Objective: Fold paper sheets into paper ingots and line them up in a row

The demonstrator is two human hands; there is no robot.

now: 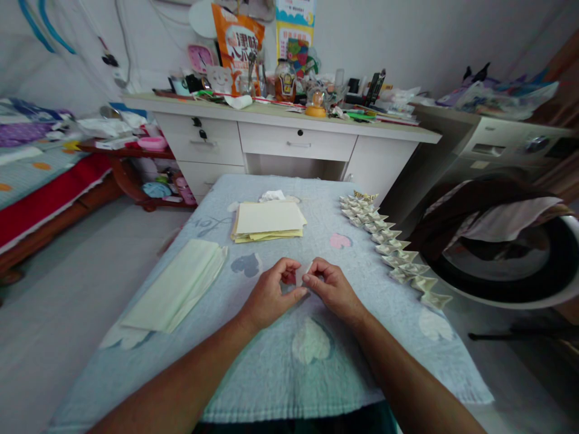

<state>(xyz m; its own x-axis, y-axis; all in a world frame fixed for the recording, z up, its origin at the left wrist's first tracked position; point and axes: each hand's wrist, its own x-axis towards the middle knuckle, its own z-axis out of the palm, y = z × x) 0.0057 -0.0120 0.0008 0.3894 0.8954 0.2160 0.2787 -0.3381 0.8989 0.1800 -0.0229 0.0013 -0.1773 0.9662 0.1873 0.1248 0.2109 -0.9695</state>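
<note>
Between my hands, above the cloth-covered table (280,374), is a small folded piece of white paper (302,275). My left hand (275,289) pinches its left side, thumb below and fingers curled. On its right edge, the thumb and fingertips of my right hand (332,286) are closed. The fingers cover part of the paper, so its full shape is hidden. Beyond my hands lies a stack of cream and yellow paper sheets (270,217). To the left rests a pile of long pale-green paper (176,286). Folded paper pieces (391,244) stand in rows at the right.
A crumpled white tissue (272,196) lies behind the paper stack. Past the table stands a white desk (294,135) crowded with jars, a clock and an orange bag. A washing machine (493,144) with its door open is on the right, a bed (49,187) on the left.
</note>
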